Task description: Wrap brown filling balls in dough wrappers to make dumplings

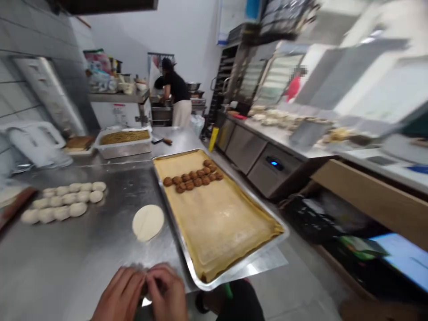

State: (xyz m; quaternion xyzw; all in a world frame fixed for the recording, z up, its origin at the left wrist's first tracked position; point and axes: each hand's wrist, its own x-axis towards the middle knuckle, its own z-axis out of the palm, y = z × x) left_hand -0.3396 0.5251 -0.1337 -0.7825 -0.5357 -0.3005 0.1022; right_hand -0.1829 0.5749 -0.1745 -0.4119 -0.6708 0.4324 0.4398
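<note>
Shiny steel surface [96, 254], left hand [118, 294] and right hand [169, 292] meeting at its near edge, can't tell if the fingers are clamped; flat round cream dough disc [148, 222] lies just beyond.

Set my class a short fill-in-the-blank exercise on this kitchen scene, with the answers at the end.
The balls on the tray are ____ in colour.
The flat dough disc lies between the pale dough lumps and the ____.
The left hand and right hand are at the picture's ____ edge.
The person in pale trousers wears a ____ top.

Missing words: brown; tray; bottom; black.
</note>
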